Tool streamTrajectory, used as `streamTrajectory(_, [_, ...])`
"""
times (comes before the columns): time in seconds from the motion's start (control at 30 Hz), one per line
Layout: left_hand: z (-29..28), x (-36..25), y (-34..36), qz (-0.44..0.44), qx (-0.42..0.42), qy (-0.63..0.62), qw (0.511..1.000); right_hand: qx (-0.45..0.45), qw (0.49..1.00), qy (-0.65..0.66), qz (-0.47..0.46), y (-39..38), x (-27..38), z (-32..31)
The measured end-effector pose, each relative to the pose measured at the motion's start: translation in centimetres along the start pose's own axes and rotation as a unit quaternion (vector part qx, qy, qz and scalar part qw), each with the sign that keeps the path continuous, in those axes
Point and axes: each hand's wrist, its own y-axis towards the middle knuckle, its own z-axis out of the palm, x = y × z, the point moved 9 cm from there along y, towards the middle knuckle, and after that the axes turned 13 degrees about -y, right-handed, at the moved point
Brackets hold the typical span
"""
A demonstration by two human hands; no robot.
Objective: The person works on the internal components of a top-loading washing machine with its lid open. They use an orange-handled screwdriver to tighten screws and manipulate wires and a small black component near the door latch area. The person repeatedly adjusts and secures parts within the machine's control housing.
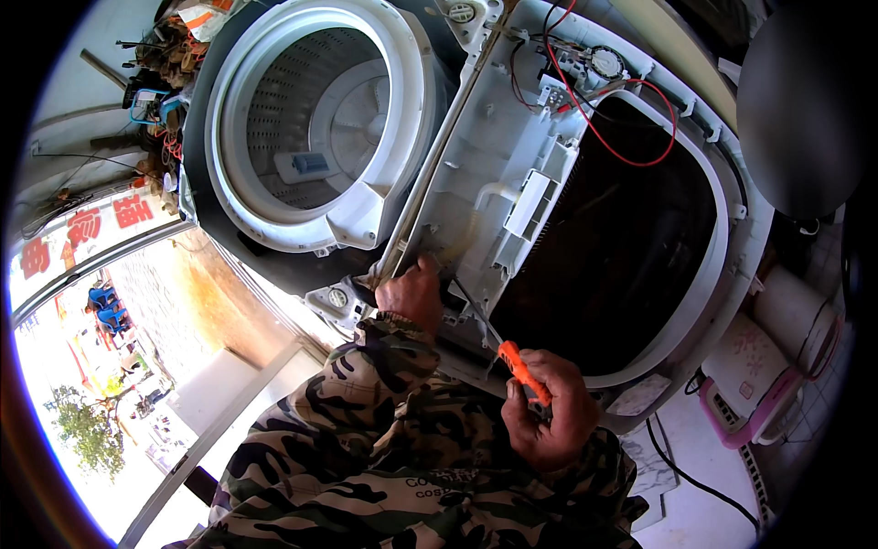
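Head view. We find the right hand at about five o'clock from picture centre, fingers curled closed around the orange handle of a screwdriver; its dark shaft runs up toward eleven o'clock to the lower edge of the raised top panel of a top-loading washing machine. The left hand, near centre, is closed on that same panel edge, just beside the shaft tip; we cannot tell exactly what its fingertips pinch. The panel stands tilted open, underside toward us, with a red wire looped at one o'clock. The drum lies open at eleven o'clock.

We judge the screwdriver light, rigid and secure by its handle. The panel looks like stiff but brittle plastic, awkward rather than heavy; it is best held along its reinforced rim, away from wiring and clips.
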Motion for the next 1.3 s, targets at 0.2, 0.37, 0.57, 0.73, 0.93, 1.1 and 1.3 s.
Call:
streamTrajectory(0.2, [-0.1,-0.4,-0.1,0.002,-0.012,-0.005,1.000,0.001,0.999,-0.022,-0.023,-0.1,0.1,0.8])
streamTrajectory(0.37, [-0.6,0.1,-0.6,-0.006,-0.030,-0.003,1.000,0.015,0.999,-0.016,-0.036,0.1,0.6,1.4])
streamTrajectory(0.57, [0.3,-0.1,0.1,-0.011,-0.017,-0.013,1.000,0.007,0.999,-0.040,-0.033,0.0,0.3,2.0])
streamTrajectory(0.73, [0.0,0.1,-0.3,-0.016,-0.011,-0.017,1.000,0.032,0.997,-0.037,-0.052,0.6,1.3,1.5])
streamTrajectory(0.93, [0.3,0.3,-1.1,0.003,-0.028,-0.013,1.000,0.033,0.997,-0.056,-0.037,0.4,1.3,1.1])
streamTrajectory(1.1, [0.3,-0.2,-0.8,0.031,-0.040,-0.010,0.999,0.013,0.998,-0.057,-0.032,-0.3,1.4,1.1])
streamTrajectory(1.3, [0.4,-0.5,-0.7,0.020,-0.021,-0.033,0.999,0.031,0.998,-0.049,0.004,0.0,2.6,1.1])
